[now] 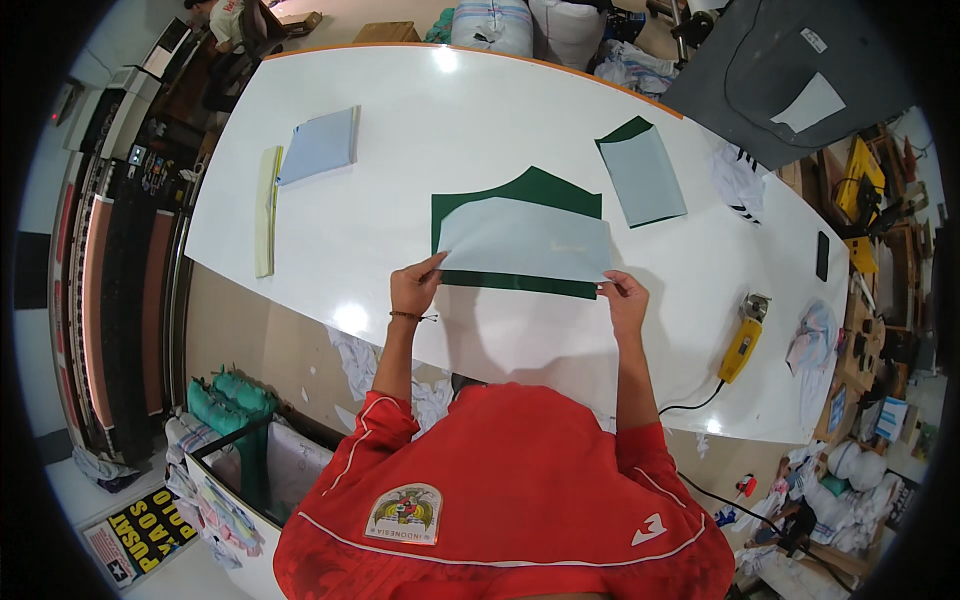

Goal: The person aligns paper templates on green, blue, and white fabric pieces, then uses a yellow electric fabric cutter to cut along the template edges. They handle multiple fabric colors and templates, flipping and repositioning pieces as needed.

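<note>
A pale grey-blue cut panel (pixel 525 235) spreads between my hands, over the middle of the white table. My left hand (pixel 416 286) is closed in a pinch on its near left corner. At the near right corner, my right hand (pixel 625 298) pinches the panel too. Under it lies a dark green cut piece (pixel 530 184), its peaked far edge and a near strip showing. Whether either hand also grips the green piece, I cannot tell. A similar pale panel (pixel 645 175) with green beneath lies to the right.
Around me on the white table (pixel 390 220) lie a folded blue stack (pixel 320 146), a pale yellow folded strip (pixel 267 210), a yellow corded cutter (pixel 742 345), a phone (pixel 822 256) and white cloth (pixel 738 182). A bin (pixel 290 455) stands at lower left. Someone sits far left.
</note>
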Demonstrator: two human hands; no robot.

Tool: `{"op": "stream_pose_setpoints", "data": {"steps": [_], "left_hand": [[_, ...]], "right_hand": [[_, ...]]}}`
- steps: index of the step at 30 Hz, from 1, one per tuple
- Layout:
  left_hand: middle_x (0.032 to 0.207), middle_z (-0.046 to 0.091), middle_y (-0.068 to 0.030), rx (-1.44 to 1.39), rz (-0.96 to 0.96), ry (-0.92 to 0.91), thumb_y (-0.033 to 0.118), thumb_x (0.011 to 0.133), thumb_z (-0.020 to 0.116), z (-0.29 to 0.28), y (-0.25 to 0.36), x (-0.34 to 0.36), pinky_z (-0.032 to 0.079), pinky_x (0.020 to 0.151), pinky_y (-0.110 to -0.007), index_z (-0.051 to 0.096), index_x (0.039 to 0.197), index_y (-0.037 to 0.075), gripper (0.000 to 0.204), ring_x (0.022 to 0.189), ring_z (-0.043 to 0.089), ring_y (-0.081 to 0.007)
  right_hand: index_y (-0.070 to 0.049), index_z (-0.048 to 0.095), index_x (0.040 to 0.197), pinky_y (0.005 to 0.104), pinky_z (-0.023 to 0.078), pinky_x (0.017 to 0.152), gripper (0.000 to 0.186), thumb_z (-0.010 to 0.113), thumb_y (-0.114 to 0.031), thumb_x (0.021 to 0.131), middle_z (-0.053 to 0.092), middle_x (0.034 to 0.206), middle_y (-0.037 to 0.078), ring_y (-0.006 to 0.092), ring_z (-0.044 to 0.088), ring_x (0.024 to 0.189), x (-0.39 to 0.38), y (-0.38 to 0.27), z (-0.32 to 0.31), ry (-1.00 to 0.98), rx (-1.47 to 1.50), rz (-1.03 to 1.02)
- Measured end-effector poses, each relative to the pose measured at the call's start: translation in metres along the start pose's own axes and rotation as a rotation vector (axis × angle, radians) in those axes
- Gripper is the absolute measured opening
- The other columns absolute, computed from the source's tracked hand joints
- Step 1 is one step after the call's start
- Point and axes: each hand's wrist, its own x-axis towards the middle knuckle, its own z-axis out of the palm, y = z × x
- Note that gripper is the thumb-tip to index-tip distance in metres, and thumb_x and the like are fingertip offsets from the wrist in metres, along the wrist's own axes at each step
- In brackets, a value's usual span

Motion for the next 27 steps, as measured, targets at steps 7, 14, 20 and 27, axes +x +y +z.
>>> {"op": "stream_pose_setpoints", "data": {"steps": [7, 14, 20, 27], "left_hand": [[0.072, 0.074, -0.0085, -0.063, -0.055, 0.016, 0.015, 0.089, 0.079, 0.019, -0.025, -0.017, 0.058, 0.071, -0.028, 0.08, 0.116, 0.005, 0.029, 0.07, 0.071, -0.0129], [0.079, 0.076, -0.0049, -0.173, -0.322, 0.106, 0.035, 0.094, 0.079, 0.025, 0.001, 0.07, 0.052, 0.069, -0.026, 0.081, 0.112, 0.003, 0.037, 0.074, 0.064, -0.0063], [0.094, 0.079, -0.0057, -0.619, -0.153, 0.322, 0.02, 0.095, 0.08, 0.005, 0.073, 0.164, 0.055, 0.072, -0.026, 0.081, 0.116, 0.0, 0.029, 0.079, 0.066, -0.0093], [0.092, 0.077, -0.0051, -0.511, -0.205, 0.205, 0.011, 0.094, 0.079, -0.02, 0.069, 0.101, 0.055, 0.073, -0.023, 0.08, 0.114, -0.003, 0.025, 0.076, 0.066, -0.0088]], "right_hand": [[0.009, 0.077, 0.108, 0.029, 0.057, 0.069, 0.027, 0.074, -0.015, 0.096, 0.078, 0.093, 0.014, 0.0156, 0.07, 0.07, 0.002, 0.017, 0.007, -0.044, -0.163, 0.104], [0.007, 0.076, 0.116, 0.0286, 0.06, 0.071, 0.033, 0.073, -0.022, 0.1, 0.077, 0.101, 0.014, 0.0148, 0.07, 0.078, 0.074, -0.035, 0.031, 0.011, -0.038, 0.008], [0.008, 0.073, 0.124, 0.029, 0.061, 0.08, 0.038, 0.071, -0.024, 0.103, 0.075, 0.112, 0.016, 0.0182, 0.072, 0.091, 0.127, -0.119, 0.038, 0.025, 0.166, -0.153], [0.008, 0.075, 0.116, 0.0304, 0.059, 0.072, 0.029, 0.079, -0.01, 0.094, 0.076, 0.097, 0.013, 0.0184, 0.072, 0.082, 0.073, -0.106, 0.012, 0.057, 0.089, -0.067]]}}
